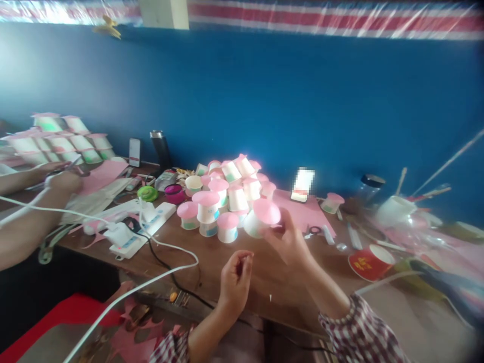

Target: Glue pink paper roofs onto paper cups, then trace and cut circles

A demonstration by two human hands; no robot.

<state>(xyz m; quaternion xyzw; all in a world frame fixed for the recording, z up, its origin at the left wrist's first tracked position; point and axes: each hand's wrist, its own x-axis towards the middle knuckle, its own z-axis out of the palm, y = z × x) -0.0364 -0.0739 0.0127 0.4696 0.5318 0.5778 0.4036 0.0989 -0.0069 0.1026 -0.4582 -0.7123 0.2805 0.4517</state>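
Cup (260, 218): tilted, at the right front edge of the pile, its pink top leaning toward the right hand; I cannot tell whether its base touches the table (270, 282).
Right hand (289, 239): fingers narrowed on the cup's right side, holding it as far as I can make out through the blur.
Left hand (236, 282): apart from everything, over the table's near side, fingers curled in toward the thumb; nothing shows in it.
Pile (237, 199): pink-topped cups, some stacked, directly left of the held one.
Handling: from my end, I'd want a light grip on the wall, since a hard squeeze could dent it and a push on the pink top could bend it.
Clearance: I'd level the cup slowly and keep knuckles off its neighbours; one nudge may topple the stack.
Spare support: I'd keep the left hand low, ready to steady the front cup (227, 229).
Cable (191, 250): white, loose on the left; I'd keep the left wrist clear of it.
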